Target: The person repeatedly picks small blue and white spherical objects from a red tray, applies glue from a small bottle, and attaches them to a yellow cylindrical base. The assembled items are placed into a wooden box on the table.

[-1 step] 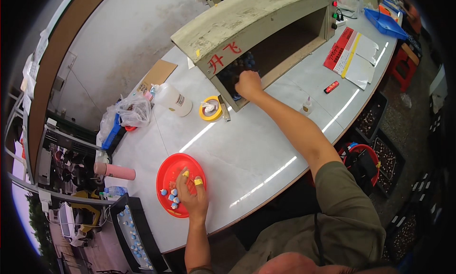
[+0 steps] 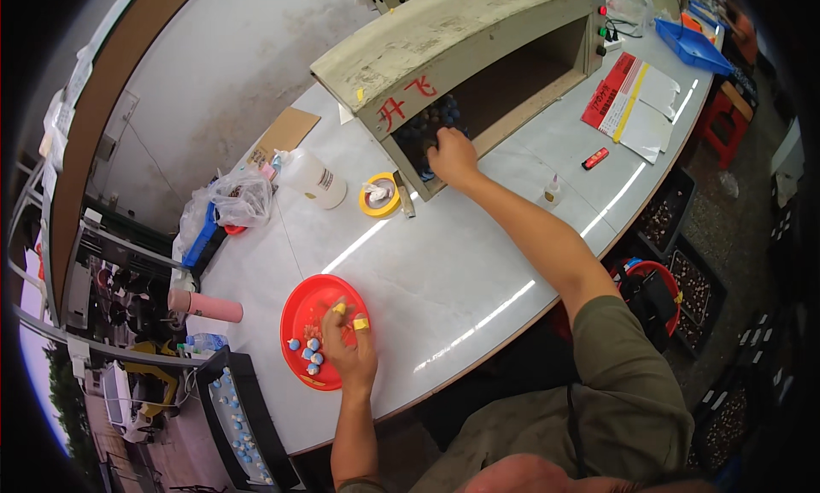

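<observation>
Right hand in the box mouth, left hand on the red tray.

Right hand (image 2: 451, 155): fingers curled together over the dark round pieces (image 2: 424, 126) heaped at the open mouth of the long beige box (image 2: 461, 44); whether they are clamped on one cannot be told. The heap lies at 11 o'clock from the knuckles, touching the fingertips. The box's long axis runs from 8 o'clock to 2 o'clock across the white table (image 2: 444, 262). Left hand (image 2: 348, 346): flat, fingers slightly apart, two tips capped in yellow, resting on the red tray (image 2: 301, 309); small pale blue pieces (image 2: 307, 354) lie just beside it at 9 o'clock. The right hand is nearer the heap; the left is well apart from it. Beyond, at 8 o'clock from the box: a yellow tape roll (image 2: 379, 196) and a white bottle (image 2: 314, 177).
</observation>
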Motion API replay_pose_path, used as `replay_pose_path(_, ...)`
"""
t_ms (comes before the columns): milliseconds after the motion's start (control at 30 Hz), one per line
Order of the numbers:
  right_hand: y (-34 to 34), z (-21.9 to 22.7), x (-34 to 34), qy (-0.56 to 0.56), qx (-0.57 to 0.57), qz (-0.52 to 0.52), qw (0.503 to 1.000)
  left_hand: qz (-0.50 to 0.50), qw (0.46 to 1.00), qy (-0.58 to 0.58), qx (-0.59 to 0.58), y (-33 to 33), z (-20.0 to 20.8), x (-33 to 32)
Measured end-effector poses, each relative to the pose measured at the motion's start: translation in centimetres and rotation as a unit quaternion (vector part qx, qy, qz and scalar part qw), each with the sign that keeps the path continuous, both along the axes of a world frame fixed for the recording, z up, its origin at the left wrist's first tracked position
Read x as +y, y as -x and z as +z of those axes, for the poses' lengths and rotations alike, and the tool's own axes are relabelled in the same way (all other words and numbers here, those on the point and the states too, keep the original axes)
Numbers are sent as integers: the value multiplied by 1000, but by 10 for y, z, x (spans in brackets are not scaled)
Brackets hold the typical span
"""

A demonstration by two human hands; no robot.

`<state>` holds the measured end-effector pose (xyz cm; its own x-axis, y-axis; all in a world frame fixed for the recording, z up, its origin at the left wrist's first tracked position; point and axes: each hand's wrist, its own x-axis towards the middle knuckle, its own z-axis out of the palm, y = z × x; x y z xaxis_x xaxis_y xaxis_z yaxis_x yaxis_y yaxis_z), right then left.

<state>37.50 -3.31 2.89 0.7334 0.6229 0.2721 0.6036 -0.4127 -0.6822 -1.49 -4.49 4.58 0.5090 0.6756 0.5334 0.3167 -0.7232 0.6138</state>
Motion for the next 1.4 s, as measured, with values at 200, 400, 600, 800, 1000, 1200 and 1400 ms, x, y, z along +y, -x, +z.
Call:
replay_pose_path(200,111,-30,-85,-160,195,282,926,-149,829,531,-94,-36,-15,4)
replay_pose_path(400,167,-6,-130,-19,51,398,916,-216,742,632,-56,-55,-36,8)
replay_pose_path(600,160,-14,-155,-182,21,262,947,-202,685,689,-123,-45,-40,18)
replay_pose_path(800,92,-34,-219,-180,-42,-164,969,-185,656,717,-146,-41,-42,23)
replay_pose_path(1000,25,-57,-222,-14,-121,-216,969,-192,715,668,-78,-44,-38,17)
replay_pose_path(1200,44,-43,-207,-118,61,-100,986,-211,764,609,-15,-43,-35,11)
replay_pose_path(1400,129,6,-175,-92,147,158,972,-187,763,618,-24,-43,-32,8)
